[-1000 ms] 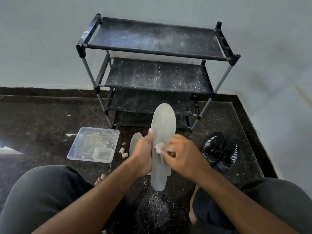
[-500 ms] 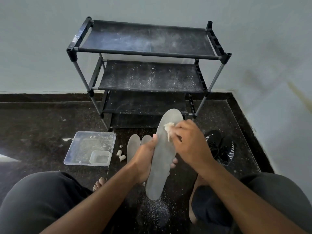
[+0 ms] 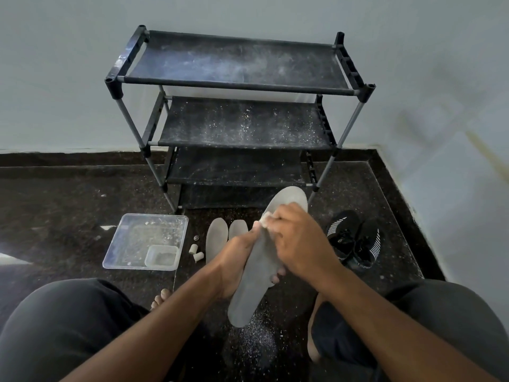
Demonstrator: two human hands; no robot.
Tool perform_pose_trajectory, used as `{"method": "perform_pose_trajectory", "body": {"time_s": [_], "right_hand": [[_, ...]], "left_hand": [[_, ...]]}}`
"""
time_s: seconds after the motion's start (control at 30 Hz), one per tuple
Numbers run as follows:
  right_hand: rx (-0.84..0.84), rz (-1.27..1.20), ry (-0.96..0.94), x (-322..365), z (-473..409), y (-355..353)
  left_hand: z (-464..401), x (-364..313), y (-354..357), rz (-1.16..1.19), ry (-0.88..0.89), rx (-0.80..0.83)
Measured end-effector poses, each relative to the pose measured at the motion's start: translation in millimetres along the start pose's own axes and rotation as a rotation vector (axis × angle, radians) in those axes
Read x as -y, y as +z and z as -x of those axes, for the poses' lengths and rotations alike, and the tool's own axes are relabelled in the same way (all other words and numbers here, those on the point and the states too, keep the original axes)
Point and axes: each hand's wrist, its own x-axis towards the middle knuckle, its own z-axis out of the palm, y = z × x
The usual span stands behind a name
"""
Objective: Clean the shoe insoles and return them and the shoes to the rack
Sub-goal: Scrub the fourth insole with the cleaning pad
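One insole [image 3: 256, 277] in the left hand's [image 3: 237, 260] grip (right hand [image 3: 297, 244] pinching a wad [image 3: 265, 219]), two floor insoles [image 3: 217, 239], two shoes [image 3: 354, 241].

Pale grey-blue walls [image 3: 68, 78] meeting at rt corner. Dark speckled stone floor [image 3: 55, 202], matching skirting along wall base. Bright glare patch at far left edge. White grit scattered on floor nr bottom centre.

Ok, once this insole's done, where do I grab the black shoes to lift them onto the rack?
Probably by the collars. The black shoes stand upright, side by side and touching, right of the rack, openings facing up. Come from above, hooking fingers into both openings. Both hands are busy now.
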Motion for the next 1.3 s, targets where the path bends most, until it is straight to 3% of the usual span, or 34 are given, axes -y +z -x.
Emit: {"method": "perform_pose_trajectory", "body": {"time_s": [0.1,0.27,0.47,0.6,0.67,0.83,0.9,1.0,1.07,1.2,1.3], "right_hand": [[0.080,-0.049,-0.063,5.7,6.1,5.5],[-0.091,0.037,0.050,-9.8,-4.6,-6.4],[0.183,-0.126,-0.003,2.6,4.9,7.6],[-0.077,-0.029,0.071,-10.6,-3.7,-2.4],[-0.110,0.019,0.058,-7.7,-4.1,-3.6],[0.268,-0.196,-0.003,8.7,5.6,3.7],[0.340,-0.259,0.035,11.2,4.1,-0.4],[0.202,-0.314,0.180,2.4,-2.6,-7.8],[0.123,-0.210,0.225,-6.0,-5.8,-7.5],[-0.062,-0.062,0.212,-15.9,-2.9,2.7],[-0.089,-0.103,0.175,-12.1,-0.2,8.2]], "left_hand": [[1.0,0.4,-2.0,0.005,0.006,-0.058],[1.6,-1.3,0.4,0.067,-0.039,-0.004],[0.3,-2.4,-5.1,0.022,-0.035,-0.114],[-0.6,-2.6,-4.0,0.122,-0.053,-0.061],[-2.4,-0.1,-3.6,0.119,-0.050,-0.041],[-0.2,-1.6,-3.3,0.048,-0.020,-0.142],[1.0,-4.4,-3.8,0.054,0.002,-0.191],[-2.3,-2.9,-6.2,0.057,0.025,-0.190],[-4.6,0.4,-7.9,0.082,-0.001,-0.143],[-7.0,4.1,-10.0,0.101,-0.076,-0.090],[-4.9,1.6,-9.2,0.119,-0.055,-0.084]]}}
